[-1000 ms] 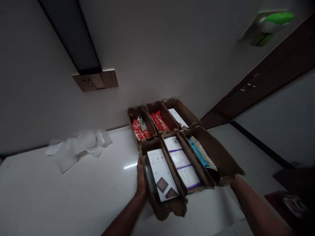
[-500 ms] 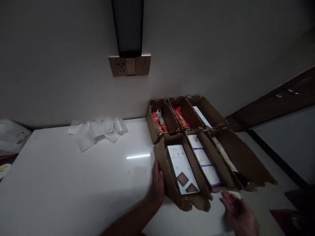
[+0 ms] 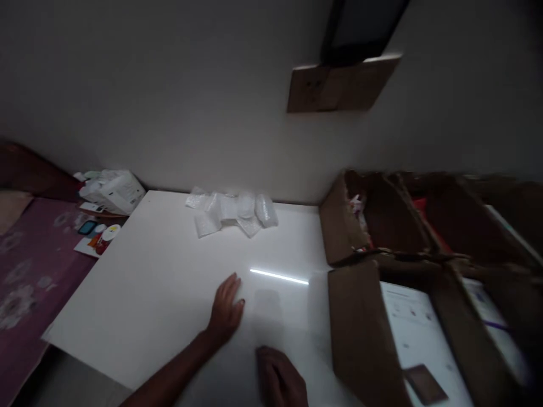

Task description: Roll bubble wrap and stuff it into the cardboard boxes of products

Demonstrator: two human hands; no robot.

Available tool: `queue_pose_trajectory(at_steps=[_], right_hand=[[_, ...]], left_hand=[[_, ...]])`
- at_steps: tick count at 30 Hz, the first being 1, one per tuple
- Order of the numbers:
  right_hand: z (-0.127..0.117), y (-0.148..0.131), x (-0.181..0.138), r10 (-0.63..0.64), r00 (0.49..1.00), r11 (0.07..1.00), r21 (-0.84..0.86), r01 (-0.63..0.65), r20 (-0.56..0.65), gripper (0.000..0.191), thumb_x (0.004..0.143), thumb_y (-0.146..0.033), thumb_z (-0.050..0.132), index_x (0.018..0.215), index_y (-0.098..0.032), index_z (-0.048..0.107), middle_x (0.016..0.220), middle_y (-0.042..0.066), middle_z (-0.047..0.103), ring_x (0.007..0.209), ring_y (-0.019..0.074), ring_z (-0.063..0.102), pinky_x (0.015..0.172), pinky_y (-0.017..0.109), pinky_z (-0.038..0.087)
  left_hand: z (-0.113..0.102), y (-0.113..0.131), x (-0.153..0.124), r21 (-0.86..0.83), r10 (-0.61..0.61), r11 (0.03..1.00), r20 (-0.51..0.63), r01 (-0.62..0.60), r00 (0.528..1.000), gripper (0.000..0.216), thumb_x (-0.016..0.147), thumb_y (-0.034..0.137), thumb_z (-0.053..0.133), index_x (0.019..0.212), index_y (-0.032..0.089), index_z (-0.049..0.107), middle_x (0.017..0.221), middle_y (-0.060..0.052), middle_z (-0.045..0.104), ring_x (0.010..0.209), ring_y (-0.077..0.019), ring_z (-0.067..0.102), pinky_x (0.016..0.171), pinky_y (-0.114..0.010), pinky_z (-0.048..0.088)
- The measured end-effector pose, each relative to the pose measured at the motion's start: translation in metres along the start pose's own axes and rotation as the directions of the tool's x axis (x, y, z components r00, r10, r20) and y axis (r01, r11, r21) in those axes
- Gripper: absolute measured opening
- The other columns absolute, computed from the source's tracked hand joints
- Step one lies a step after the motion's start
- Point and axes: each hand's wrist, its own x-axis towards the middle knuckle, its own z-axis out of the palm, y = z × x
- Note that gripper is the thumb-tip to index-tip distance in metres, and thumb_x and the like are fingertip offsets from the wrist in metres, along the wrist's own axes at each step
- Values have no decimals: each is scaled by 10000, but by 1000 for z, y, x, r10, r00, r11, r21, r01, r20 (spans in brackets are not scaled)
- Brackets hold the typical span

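My left hand [image 3: 227, 308] is over the white table [image 3: 169, 288], its fingers stretched out and holding nothing. Lower down and to its right is my right hand [image 3: 280, 377], blurred and curled, with most of its fingers hidden. To the right of both hands stands a cardboard bin [image 3: 360, 328], touched by neither; it holds a white printed box [image 3: 409, 316]. Beyond my left hand, several pieces of bubble wrap [image 3: 229, 208] lie in a loose cluster near the wall.
Behind the near bin, another cardboard bin [image 3: 335, 220] holds red and white packets [image 3: 358, 212]. More bins run off to the right. Left of the table are a purple flowered bedspread [image 3: 34, 271], a white bag [image 3: 121, 192] and small containers [image 3: 108, 234]. A wall socket plate [image 3: 331, 90] sits above.
The view has swung left, so the bins now appear farther right. My left hand has left the near bin's side, and my right hand has come from the bins' front to the table.
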Motion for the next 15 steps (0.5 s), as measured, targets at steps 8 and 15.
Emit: queue_pose_trajectory(at_steps=[8,15], right_hand=[[26,15,107,-218,967,976,11,219,135,168,931,-201,556,968,-235,716,935,49,765,852,173,739,758,257,615],[34,15,96,-278,915,953,-38,302,293,170,938,-145,532,994,-238,662,946,31,741,876,154,714,759,244,574]], left_hand=[[-58,-58,70,91,46,995,-169,-31,984,321,862,308,624,1160,223,708,1155,-117,715,1112,-303,624,1040,-485,449],[-62,-63,59,108,120,989,-201,-100,972,247,871,267,598,1063,186,729,974,-90,745,930,-239,672,898,-411,542]])
